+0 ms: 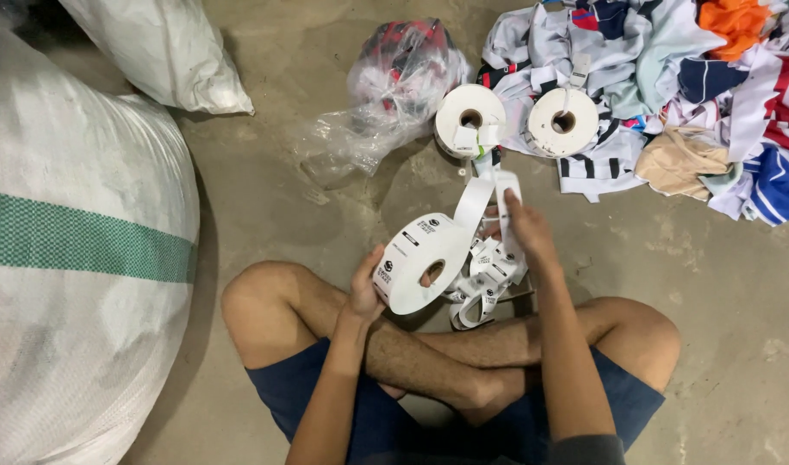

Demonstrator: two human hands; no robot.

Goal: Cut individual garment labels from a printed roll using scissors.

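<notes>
left hand (365, 288) cupped, gripping | right hand (522, 226) apparently pinching

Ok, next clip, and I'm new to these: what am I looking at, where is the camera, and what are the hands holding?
There is no machine here. A camera worn on a person's head looks down at their own crossed legs and two bare hands as they sit on a concrete floor. The left hand holds a large roll of white label tape on edge. The right hand pinches the strip pulled up from it, above a loose tangle of labels. Further off lie two more white rolls, a crumpled clear plastic bag, and a pile of mixed clothes. Big white woven sacks stand to the left.
</notes>
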